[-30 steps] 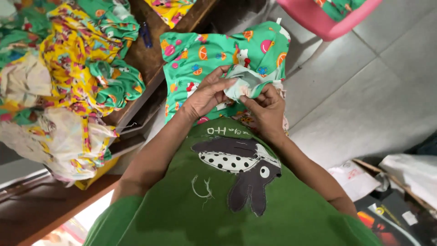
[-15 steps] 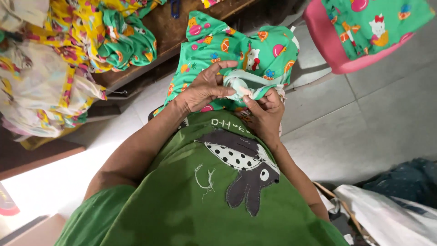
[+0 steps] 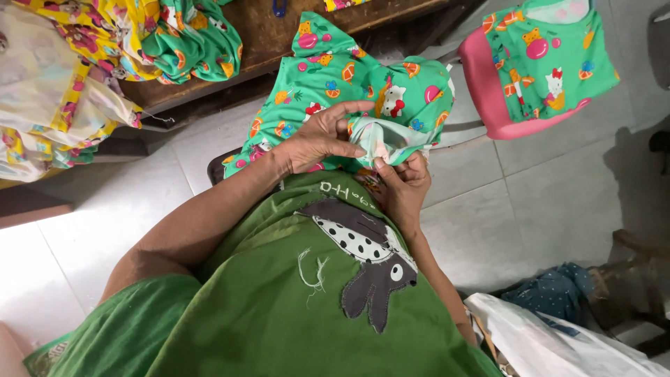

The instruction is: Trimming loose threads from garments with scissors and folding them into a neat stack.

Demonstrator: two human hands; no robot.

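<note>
At the upper left of the frame, yellow cloth hangs over the edge of a brown bench, with a bunched green cloth lying on the bench just beside it. Below these, pale floor tiles fill the left side. At the centre, a green printed garment with fruit and cat figures lies spread across the person's lap, directly above a green shirt bearing a dark appliqué animal. The left hand rests on the garment, its fingers curled and closed on a folded, paler inside-out portion of the fabric. The right hand, touching the left at the fold, pinches the same portion from below between thumb and fingers; both hands therefore grip the garment at the centre of the frame. At the upper right, a pink chair carries a second green printed piece, well apart from the hands. At the lower right, a white bag lies beside a dark blue dotted cloth.
</note>
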